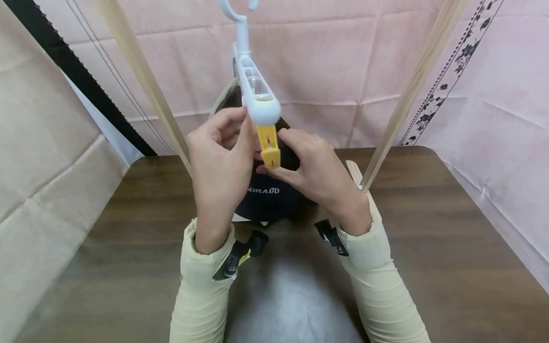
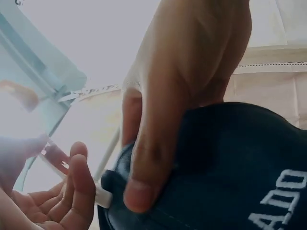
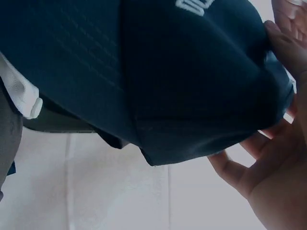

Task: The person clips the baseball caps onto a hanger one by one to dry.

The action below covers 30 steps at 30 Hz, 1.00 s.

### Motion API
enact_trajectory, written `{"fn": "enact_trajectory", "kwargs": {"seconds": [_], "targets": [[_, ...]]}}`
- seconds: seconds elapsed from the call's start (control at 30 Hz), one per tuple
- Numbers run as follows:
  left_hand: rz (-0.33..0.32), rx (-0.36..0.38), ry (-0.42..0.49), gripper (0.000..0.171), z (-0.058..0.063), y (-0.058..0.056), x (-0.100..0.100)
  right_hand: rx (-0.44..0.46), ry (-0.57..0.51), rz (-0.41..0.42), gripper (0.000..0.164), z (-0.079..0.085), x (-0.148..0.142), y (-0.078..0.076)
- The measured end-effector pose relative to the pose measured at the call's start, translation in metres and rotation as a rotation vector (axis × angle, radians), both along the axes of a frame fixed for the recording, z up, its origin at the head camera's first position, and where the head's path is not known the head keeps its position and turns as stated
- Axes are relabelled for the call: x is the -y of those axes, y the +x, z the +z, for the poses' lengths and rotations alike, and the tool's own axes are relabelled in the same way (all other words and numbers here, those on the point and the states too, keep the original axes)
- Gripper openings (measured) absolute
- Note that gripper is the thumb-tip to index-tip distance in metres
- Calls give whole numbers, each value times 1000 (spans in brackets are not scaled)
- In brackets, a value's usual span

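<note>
Cap (image 1: 266, 204) hangs below hanger (image 1: 264, 113), R hand (image 1: 323, 169) nearer, pinching crown, thumb on front; hanger's long axis fore-aft, yellow clip (image 1: 269, 145) at near end; L hand (image 1: 222, 164) at hanger's L side, grip can't tell.

The right hand (image 3: 278, 182) has hold of a dark blue cap (image 3: 192, 91), thumb on its front, fingers spread along the underside. I can see part of the white lettering (image 3: 194, 5) at the upper edge and rows of stitching (image 3: 81, 43). Part of the left hand (image 3: 290, 14) shows beyond the thumb. Below lies a pale, creased background (image 3: 120, 191).
</note>
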<state>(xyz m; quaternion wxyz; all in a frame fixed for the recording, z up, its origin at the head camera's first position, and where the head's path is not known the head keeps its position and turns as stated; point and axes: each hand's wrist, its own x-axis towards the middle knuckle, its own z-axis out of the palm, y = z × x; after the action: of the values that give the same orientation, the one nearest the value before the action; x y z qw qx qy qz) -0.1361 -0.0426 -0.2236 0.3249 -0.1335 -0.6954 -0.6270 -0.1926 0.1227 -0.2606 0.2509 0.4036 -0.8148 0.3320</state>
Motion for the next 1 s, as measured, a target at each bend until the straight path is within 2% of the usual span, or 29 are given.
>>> {"fn": "enact_trajectory", "kwargs": {"seconds": [0.1,0.2,0.27,0.37,0.47,0.57,0.63,0.8,0.87,1.0], "targets": [[-8,-19,31,23,1,-3,5,12,-8,42,38,3,-4,-3],[-57,-12,81,20,2,-3,10,43,-72,81,41,3,-12,-10],[-92,-4,116,19,2,-2,14,67,-135,78,49,0,-18,-16],[-130,24,153,20,0,-2,19,96,-209,15,66,-5,-29,-26],[-166,60,183,22,-1,-3,25,156,-216,-108,56,-10,-40,-33],[-214,75,226,26,0,-4,31,250,-145,-238,39,-13,-50,-40],[-227,79,258,26,2,-5,33,321,-73,-302,35,-16,-55,-46],[-204,46,364,25,4,-4,37,490,95,-392,30,-28,-62,-58],[-172,11,375,25,5,-2,38,572,174,-425,31,-33,-63,-60],[-104,-48,356,26,7,-3,41,728,356,-503,50,-42,-63,-61]]}}
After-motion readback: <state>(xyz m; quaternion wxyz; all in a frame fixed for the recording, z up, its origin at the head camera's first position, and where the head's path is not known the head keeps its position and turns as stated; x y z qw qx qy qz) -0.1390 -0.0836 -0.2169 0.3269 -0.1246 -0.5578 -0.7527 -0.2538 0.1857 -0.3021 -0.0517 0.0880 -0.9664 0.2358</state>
